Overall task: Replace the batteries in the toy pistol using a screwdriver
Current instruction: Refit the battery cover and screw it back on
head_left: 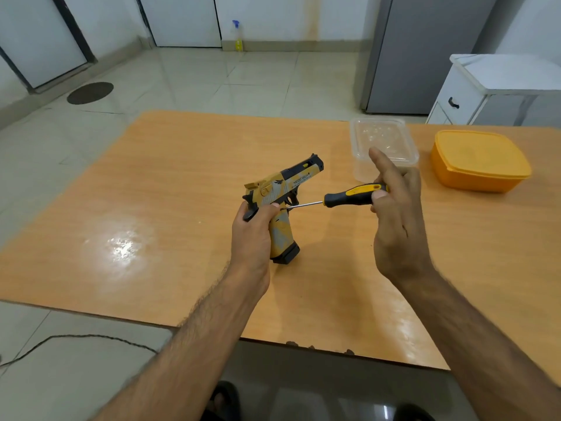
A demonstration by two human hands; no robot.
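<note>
A yellow, grey and black toy pistol (pixel 288 183) is held above the wooden table (pixel 170 183), barrel pointing away and up to the right. My left hand (pixel 253 235) grips its handle from behind. My right hand (pixel 394 214) pinches the black and yellow handle of a screwdriver (pixel 353 197), with the index finger raised straight. The thin metal shaft points left and its tip meets the pistol's side just above the grip, near my left fingertips.
A clear plastic container (pixel 382 141) stands at the back right of the table, partly behind my right hand. An orange lidded box (pixel 479 161) sits farther right. A white cabinet (pixel 473 92) and a grey fridge (pixel 422 50) stand beyond the table.
</note>
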